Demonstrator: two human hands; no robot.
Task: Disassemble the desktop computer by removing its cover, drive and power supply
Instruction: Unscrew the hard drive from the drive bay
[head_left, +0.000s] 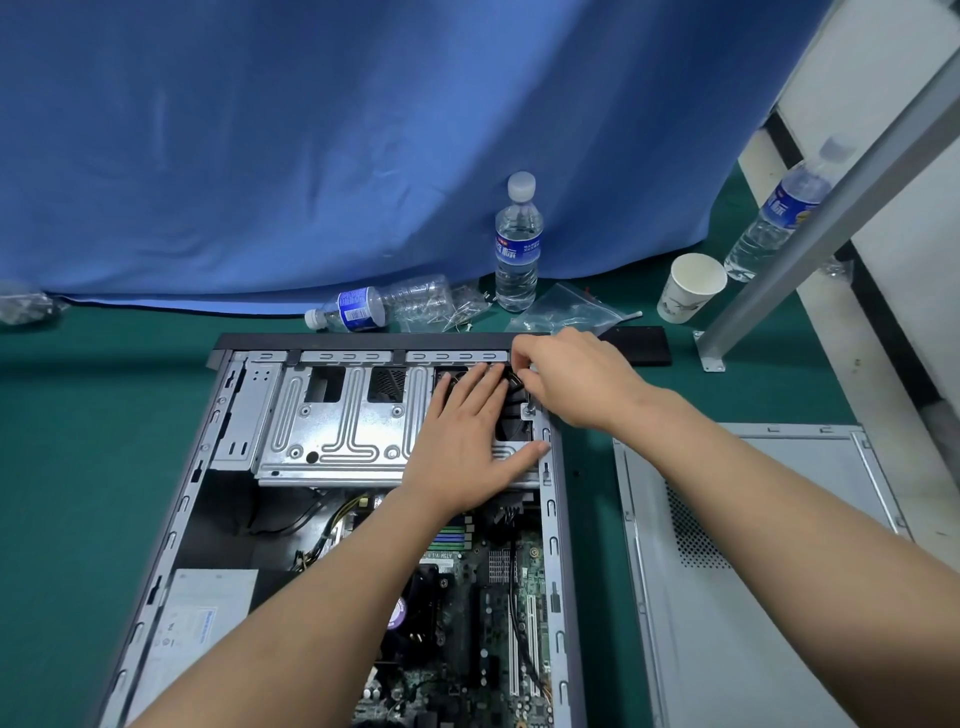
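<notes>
The open desktop case (223, 415) lies on its side on the green mat, its motherboard (483, 613) exposed. Its grey side cover (737, 597) lies flat on the mat to the right. A silver power supply (202, 618) sits in the case's near left corner. A metal drive cage (337, 415) fills the far end. My left hand (467, 441) presses flat, fingers straight, on the cage's right part. My right hand (566, 379) has its fingers curled and pinches a small dark part at the case's far right corner; what it is cannot be told.
Behind the case stand an upright water bottle (517, 244), a lying bottle (353, 310), clear plastic bags (566, 312), a paper cup (691, 288) and a black flat piece (636, 345). A second bottle (779, 218) leans by a grey metal post (810, 239). A blue curtain hangs behind.
</notes>
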